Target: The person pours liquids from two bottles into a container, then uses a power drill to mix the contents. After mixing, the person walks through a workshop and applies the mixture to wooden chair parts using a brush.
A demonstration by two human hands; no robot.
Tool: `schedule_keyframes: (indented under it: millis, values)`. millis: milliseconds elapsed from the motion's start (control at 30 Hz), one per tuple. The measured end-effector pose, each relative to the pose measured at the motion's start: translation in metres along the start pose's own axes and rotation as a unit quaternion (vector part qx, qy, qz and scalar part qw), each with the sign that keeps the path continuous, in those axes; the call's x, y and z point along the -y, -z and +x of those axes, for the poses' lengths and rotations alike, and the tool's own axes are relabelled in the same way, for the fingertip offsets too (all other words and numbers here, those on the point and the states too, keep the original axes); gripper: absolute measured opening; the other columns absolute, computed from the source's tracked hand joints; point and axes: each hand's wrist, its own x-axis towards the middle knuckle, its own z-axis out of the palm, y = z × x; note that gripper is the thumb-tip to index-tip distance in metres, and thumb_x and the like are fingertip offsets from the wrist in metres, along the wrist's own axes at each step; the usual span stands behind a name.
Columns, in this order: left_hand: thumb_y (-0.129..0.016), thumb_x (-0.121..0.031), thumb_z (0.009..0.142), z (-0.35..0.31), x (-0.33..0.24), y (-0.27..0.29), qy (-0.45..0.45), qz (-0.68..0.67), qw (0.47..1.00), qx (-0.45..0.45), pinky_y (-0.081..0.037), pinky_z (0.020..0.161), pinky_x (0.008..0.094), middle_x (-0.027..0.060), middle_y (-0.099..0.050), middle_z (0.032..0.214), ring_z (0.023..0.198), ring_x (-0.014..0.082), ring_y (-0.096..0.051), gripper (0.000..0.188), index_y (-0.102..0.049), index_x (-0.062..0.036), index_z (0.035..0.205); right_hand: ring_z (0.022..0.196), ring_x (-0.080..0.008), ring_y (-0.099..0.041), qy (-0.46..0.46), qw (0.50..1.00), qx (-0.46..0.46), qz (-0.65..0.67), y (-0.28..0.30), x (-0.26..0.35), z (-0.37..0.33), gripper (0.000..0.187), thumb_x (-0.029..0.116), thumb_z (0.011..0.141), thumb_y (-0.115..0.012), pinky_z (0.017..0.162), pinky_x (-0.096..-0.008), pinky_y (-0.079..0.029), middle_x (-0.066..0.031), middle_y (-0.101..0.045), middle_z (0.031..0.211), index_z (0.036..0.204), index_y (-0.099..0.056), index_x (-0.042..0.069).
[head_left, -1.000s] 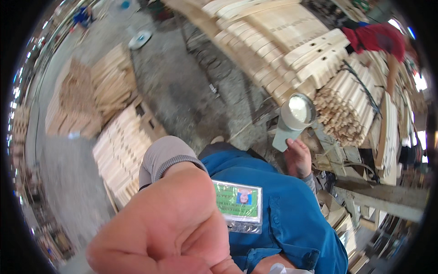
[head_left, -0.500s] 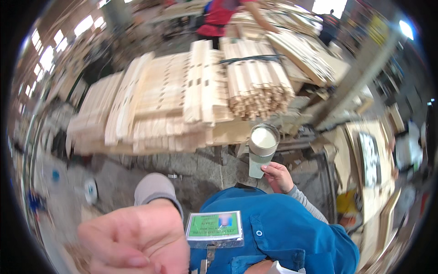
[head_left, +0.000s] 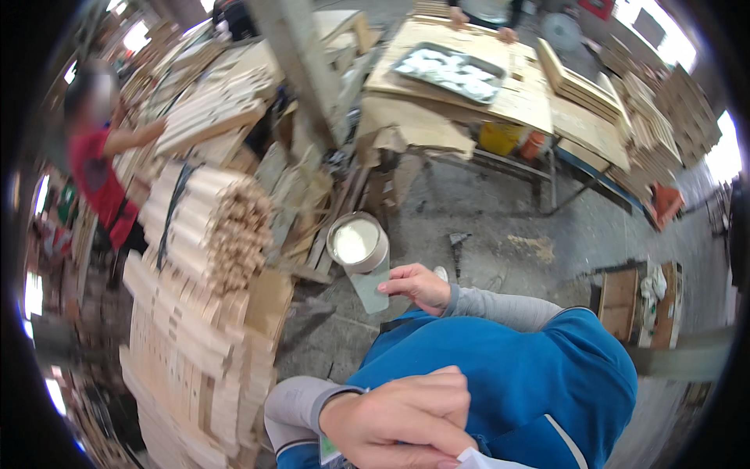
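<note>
A workshop with a grey concrete floor (head_left: 484, 207) spreads around the person, with wood on several sides. On the near left lie stacked pale boards (head_left: 180, 352), and just beyond them a bundle of slats (head_left: 215, 230) bound by a dark strap (head_left: 173, 211). At the far left a co-worker in red (head_left: 98, 168) reaches an arm to more slats. A far table (head_left: 523, 102) bears a metal tray (head_left: 443, 89) of white pieces, with a yellow container (head_left: 500, 138) below.

The right hand (head_left: 422, 289) pinches a flat pale green piece (head_left: 369, 293) between thumb and fingers; it adjoins the round cup (head_left: 375, 263), which is in front of the body, above the floor, with whitish contents inside. The left hand (head_left: 402, 418) is near the chest, fingers bent, beside a white item (head_left: 484, 461) at the near edge; whether it grips that, I cannot tell.
</note>
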Motion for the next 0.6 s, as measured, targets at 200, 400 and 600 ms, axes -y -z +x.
schedule_keyframes:
  millis: [200, 400, 600]
  values:
    - [-0.069, -0.018, 0.067, 0.048, 0.037, 0.047, -0.023, 0.157, 0.984, -0.081, -0.036, 0.058, 0.0279, -0.0002, -0.048, 0.061, 0.057, 0.0138, -0.045, 0.017, -0.057, -0.0092, 0.058, 0.074, -0.0085, -0.053, 0.033, 0.998, -0.053, 0.007, 0.065, 0.031, -0.007, 0.011, 0.011, 0.077, -0.061, 0.07, -0.0221, -0.041, -0.0011, -0.06, 0.079, 0.083, -0.063, 0.002]
    - [-0.052, -0.015, 0.082, 0.05, 0.134, 0.122, -0.009, 0.352, 0.852, -0.389, -0.033, 0.074, 0.0292, 0.0036, -0.042, 0.078, 0.074, 0.0143, -0.04, 0.019, -0.052, -0.0024, 0.096, 0.075, -0.0069, -0.05, 0.133, 0.984, -0.115, 0.005, 0.151, 0.075, -0.014, 0.015, 0.015, 0.076, -0.061, 0.07, -0.0237, -0.04, -0.0001, -0.06, 0.077, 0.083, -0.063, 0.002]
    - [-0.052, -0.027, 0.083, 0.041, 0.261, 0.145, 0.3, -0.022, 0.853, -0.427, -0.039, 0.078, 0.029, 0.0072, -0.048, 0.112, 0.09, 0.0148, -0.047, 0.048, -0.038, -0.0011, 0.122, 0.073, -0.0093, -0.051, 0.268, 0.943, -0.198, 0.009, 0.205, 0.104, -0.024, 0.021, 0.013, 0.073, -0.061, 0.068, -0.026, -0.04, -0.0031, -0.061, 0.077, 0.089, -0.062, -0.001]
